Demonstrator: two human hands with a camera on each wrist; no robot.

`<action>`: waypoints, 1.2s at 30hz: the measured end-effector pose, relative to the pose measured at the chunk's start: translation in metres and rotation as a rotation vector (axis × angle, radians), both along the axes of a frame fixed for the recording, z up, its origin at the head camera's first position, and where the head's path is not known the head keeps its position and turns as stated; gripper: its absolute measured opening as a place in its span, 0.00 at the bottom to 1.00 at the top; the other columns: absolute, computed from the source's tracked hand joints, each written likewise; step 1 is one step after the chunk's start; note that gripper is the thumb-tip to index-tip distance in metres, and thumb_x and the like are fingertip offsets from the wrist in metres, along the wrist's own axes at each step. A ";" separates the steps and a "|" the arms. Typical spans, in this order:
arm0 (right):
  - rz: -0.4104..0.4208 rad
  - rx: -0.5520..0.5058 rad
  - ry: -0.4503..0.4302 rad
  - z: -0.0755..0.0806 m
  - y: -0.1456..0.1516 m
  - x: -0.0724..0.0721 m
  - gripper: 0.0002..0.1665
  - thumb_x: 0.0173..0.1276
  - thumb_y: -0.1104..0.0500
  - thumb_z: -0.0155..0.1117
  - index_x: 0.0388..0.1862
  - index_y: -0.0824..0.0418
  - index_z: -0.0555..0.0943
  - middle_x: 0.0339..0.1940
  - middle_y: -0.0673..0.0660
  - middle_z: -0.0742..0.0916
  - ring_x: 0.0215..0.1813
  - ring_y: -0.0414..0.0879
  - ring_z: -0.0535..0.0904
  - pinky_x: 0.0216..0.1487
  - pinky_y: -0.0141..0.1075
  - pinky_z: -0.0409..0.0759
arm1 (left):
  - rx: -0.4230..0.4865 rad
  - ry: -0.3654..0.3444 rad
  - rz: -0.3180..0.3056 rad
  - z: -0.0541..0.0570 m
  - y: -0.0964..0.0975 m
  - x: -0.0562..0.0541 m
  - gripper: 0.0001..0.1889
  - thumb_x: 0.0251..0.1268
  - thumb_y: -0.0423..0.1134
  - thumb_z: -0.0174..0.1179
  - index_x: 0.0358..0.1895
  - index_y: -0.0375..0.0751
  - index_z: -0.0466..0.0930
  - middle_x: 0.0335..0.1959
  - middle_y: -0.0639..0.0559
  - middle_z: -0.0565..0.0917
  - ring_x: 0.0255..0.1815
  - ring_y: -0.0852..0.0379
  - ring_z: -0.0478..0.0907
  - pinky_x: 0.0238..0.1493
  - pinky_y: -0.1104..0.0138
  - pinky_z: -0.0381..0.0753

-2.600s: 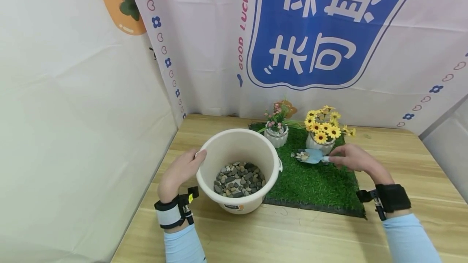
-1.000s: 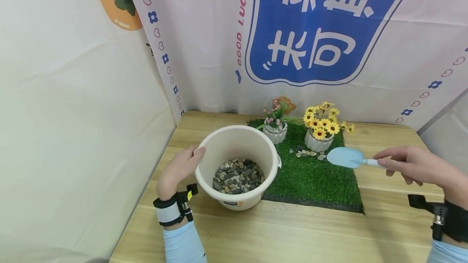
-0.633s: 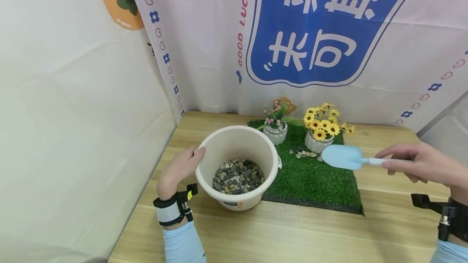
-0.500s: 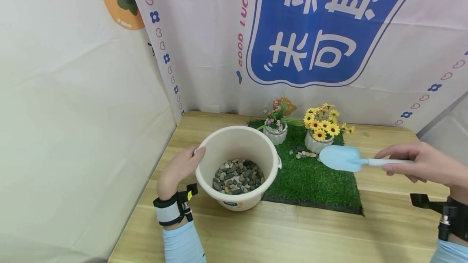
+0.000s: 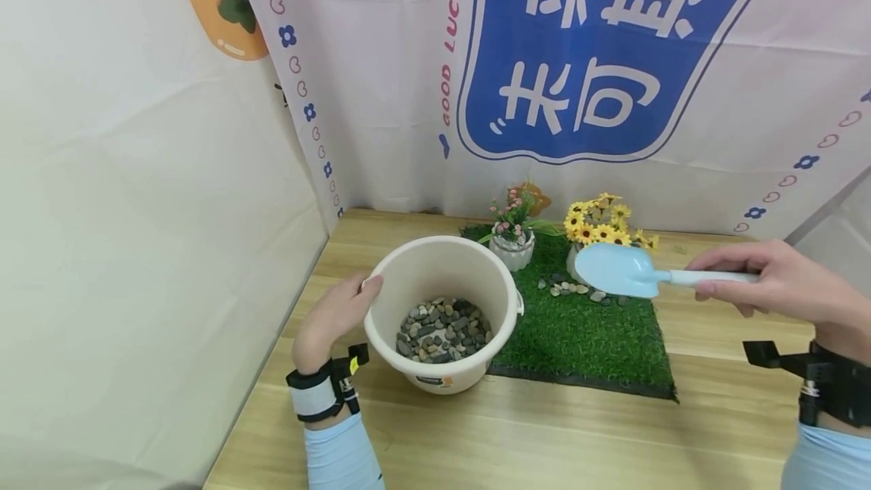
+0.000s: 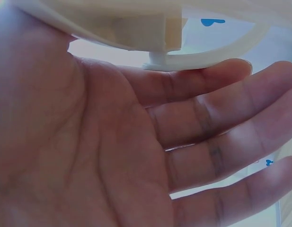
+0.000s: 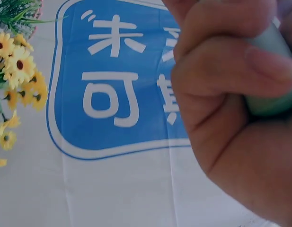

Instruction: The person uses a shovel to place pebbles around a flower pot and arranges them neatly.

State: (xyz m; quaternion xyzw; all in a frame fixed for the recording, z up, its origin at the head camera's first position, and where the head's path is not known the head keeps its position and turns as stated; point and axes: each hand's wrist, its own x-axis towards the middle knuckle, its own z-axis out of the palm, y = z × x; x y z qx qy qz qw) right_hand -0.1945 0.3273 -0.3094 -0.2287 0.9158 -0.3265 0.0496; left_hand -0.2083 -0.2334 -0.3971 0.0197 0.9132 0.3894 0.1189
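Note:
My left hand (image 5: 338, 317) holds the left rim of a cream bucket (image 5: 447, 378), thumb over the edge and fingers outside. In the left wrist view these fingers (image 6: 221, 123) extend loosely beneath the bucket's rim and handle (image 6: 216, 59). Grey and tan pebbles (image 5: 445, 329) cover much of the bucket's bottom. My right hand (image 5: 782, 278) grips the white handle of a light blue garden trowel (image 5: 615, 269), raised over the mat with nothing on its blade. The right wrist view has the fingers curled round the handle end (image 7: 273, 101).
An artificial grass mat (image 5: 578, 346) lies on the wooden table (image 5: 544, 437). On it stand a pot with pink flowers (image 5: 512, 248) and one with yellow flowers (image 5: 599, 225), partly hidden by the trowel. A short row of pebbles (image 5: 568, 289) lies before them. Printed cloth (image 5: 401, 134) hangs behind.
The trowel, earlier low at the yellow flower pot with pebbles on it, moved right, then up and back left. Its pebbles now lie on the mat. The left hand stays on the rim.

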 end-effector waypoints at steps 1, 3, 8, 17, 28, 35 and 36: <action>0.004 -0.002 0.009 0.002 -0.003 -0.001 0.14 0.67 0.66 0.64 0.49 0.54 0.83 0.19 0.47 0.81 0.15 0.42 0.70 0.15 0.34 0.67 | 0.002 0.000 0.001 0.000 0.000 0.000 0.32 0.77 0.62 0.35 0.63 0.40 0.72 0.47 0.45 0.86 0.49 0.52 0.83 0.59 0.48 0.76; 0.017 -0.007 0.033 0.006 -0.010 -0.004 0.14 0.67 0.66 0.64 0.49 0.54 0.83 0.22 0.46 0.82 0.16 0.42 0.70 0.16 0.34 0.68 | 0.003 -0.002 0.003 -0.001 0.000 0.000 0.32 0.77 0.62 0.34 0.63 0.40 0.72 0.47 0.45 0.86 0.49 0.51 0.83 0.59 0.48 0.76; 0.039 -0.005 0.076 0.016 -0.029 -0.007 0.14 0.67 0.66 0.65 0.48 0.52 0.84 0.25 0.46 0.83 0.17 0.41 0.72 0.18 0.34 0.70 | 0.006 -0.002 0.000 -0.001 0.000 0.001 0.32 0.77 0.62 0.35 0.63 0.40 0.73 0.46 0.45 0.86 0.49 0.52 0.84 0.59 0.48 0.76; 0.140 0.045 0.065 0.031 -0.061 -0.015 0.13 0.67 0.61 0.66 0.48 0.47 0.84 0.17 0.43 0.80 0.16 0.39 0.73 0.17 0.33 0.71 | -0.013 -0.006 0.009 -0.001 -0.002 0.001 0.33 0.76 0.63 0.35 0.62 0.40 0.72 0.47 0.46 0.85 0.49 0.52 0.83 0.58 0.49 0.76; 0.285 0.092 0.154 0.034 -0.100 -0.029 0.11 0.66 0.59 0.68 0.45 0.45 0.85 0.24 0.38 0.82 0.19 0.33 0.71 0.22 0.29 0.72 | -0.027 0.013 0.001 0.000 0.000 -0.001 0.32 0.77 0.62 0.35 0.61 0.39 0.74 0.46 0.46 0.86 0.48 0.53 0.83 0.56 0.50 0.77; 0.309 0.144 0.109 0.030 -0.122 -0.037 0.06 0.68 0.54 0.66 0.42 0.44 0.85 0.23 0.39 0.82 0.18 0.32 0.69 0.22 0.29 0.71 | -0.013 0.006 0.010 0.001 0.000 0.003 0.32 0.77 0.63 0.36 0.62 0.40 0.73 0.47 0.46 0.86 0.49 0.52 0.83 0.58 0.49 0.77; 0.319 0.145 0.097 0.029 -0.126 -0.039 0.05 0.69 0.54 0.66 0.41 0.44 0.85 0.23 0.40 0.82 0.18 0.32 0.70 0.22 0.29 0.71 | -0.010 0.006 0.011 0.002 0.000 0.003 0.32 0.77 0.63 0.36 0.62 0.40 0.73 0.47 0.46 0.86 0.50 0.52 0.83 0.58 0.48 0.76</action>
